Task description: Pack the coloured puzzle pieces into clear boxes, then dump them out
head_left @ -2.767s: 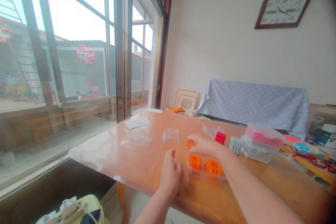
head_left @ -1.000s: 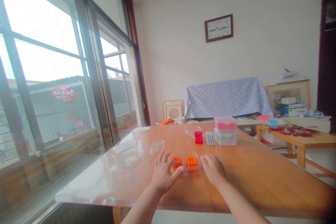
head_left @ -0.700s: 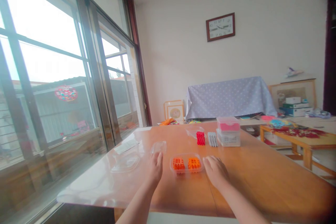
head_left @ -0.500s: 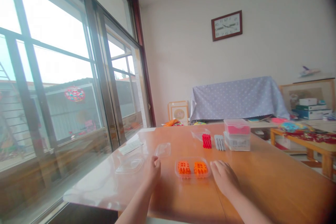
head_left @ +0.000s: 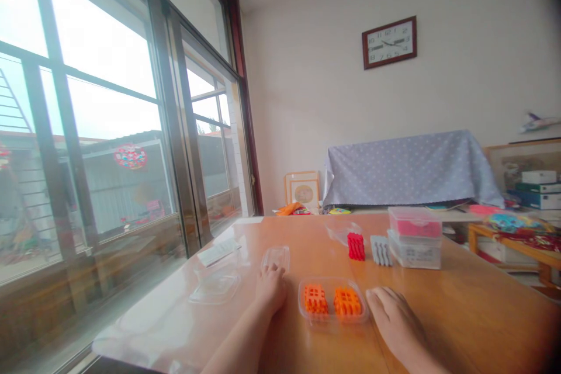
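On the table a clear plastic tub [head_left: 332,318] holds two stacks of slotted plastic pieces, a red-orange stack [head_left: 315,300] and an orange stack [head_left: 347,302]. My right hand [head_left: 397,317] lies just right of the tub, fingers stretched out, fingertips close to its rim. My left hand [head_left: 272,287] is left of the tub, its fingers slightly bent and apart at the near edge of a small clear plastic lid [head_left: 277,256]. Whether the fingertips touch that lid is unclear. A larger clear lid [head_left: 214,288] lies farther left.
A red stack [head_left: 356,246] and a grey stack [head_left: 381,250] stand behind the tub, beside two piled clear boxes [head_left: 414,239], the upper one pink inside. A white paper [head_left: 219,251] lies at left. Glass windows line the table's left side.
My left hand has moved forward to the small clear lid, its fingers loosening. My right hand stays beside the tub. The view has shifted slightly.
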Available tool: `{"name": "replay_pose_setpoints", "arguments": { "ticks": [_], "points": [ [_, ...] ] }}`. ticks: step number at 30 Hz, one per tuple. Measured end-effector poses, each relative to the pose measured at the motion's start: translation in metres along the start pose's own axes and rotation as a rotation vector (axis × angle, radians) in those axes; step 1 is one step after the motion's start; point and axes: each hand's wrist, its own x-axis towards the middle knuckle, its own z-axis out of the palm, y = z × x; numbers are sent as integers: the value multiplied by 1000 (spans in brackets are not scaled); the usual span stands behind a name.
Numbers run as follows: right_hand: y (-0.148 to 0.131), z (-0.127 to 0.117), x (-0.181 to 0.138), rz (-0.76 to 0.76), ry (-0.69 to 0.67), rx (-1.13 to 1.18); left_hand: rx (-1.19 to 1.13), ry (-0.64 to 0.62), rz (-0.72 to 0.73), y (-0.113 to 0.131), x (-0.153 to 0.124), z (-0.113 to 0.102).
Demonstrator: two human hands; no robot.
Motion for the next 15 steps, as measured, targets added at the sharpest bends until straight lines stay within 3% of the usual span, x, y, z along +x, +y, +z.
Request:
{"name": "replay_pose_setpoints", "arguments": {
  "ticks": [8,15],
  "points": [
    [-3,-3,-1,18,-2,5,49,10,-16,-7,7,7],
    [-3,-3,0,36,3,-5,28,109,-202,-19,10,9]
  ]
}}
